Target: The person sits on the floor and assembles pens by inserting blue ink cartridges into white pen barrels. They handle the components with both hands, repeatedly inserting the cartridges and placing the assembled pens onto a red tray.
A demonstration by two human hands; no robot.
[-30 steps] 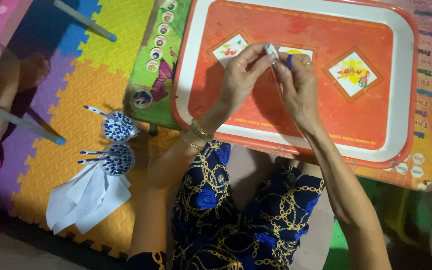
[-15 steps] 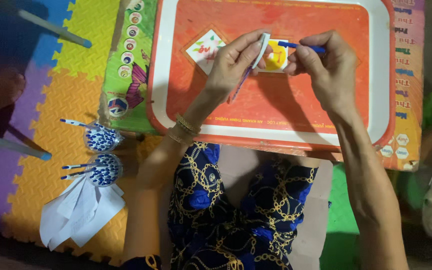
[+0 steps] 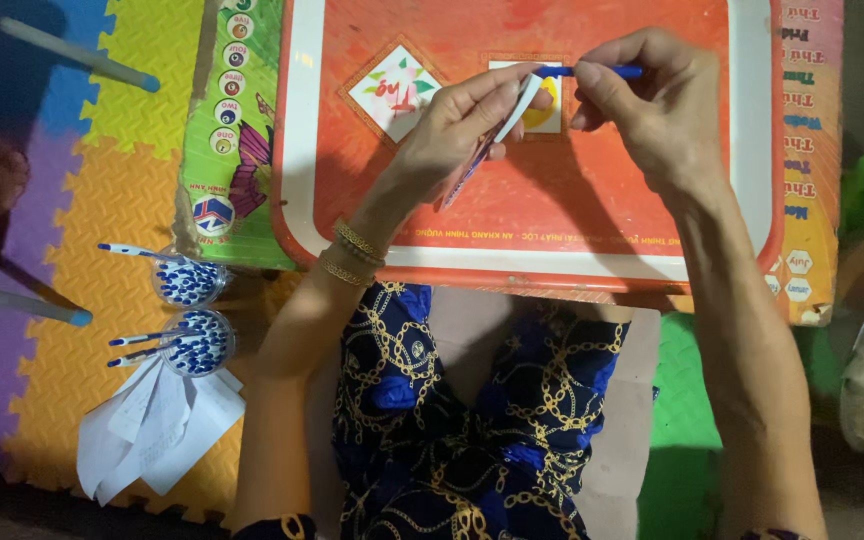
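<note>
The interlocking foam floor mat of yellow, orange, blue and purple squares spreads under everything, and the person sits on it with legs in a navy, gold-chain-print fabric. Over the lap lies a large orange plastic tray with a white rim, resting on a green printed poster; the tray looks propped on the knees, so a shift of a leg could tilt it and send loose pieces sliding.

The right hand is closed in a pinch on a thin blue stick, held level above the tray's far half. The left hand, with gold bangles at the wrist, is closed on a small white strip of paper and a slim reddish sliver below it. The strip's end sits just beside the stick's tip, above a diamond-shaped sticker printed on the tray. Both grips are fingertip-only, so the strip could slip, or crease if pinched harder.

Left of the knee, two small clear cups hold blue-and-white finished sticks, beside a pile of white paper sheets. The left elbow hangs near them, so a backward swing could knock a cup over.
</note>
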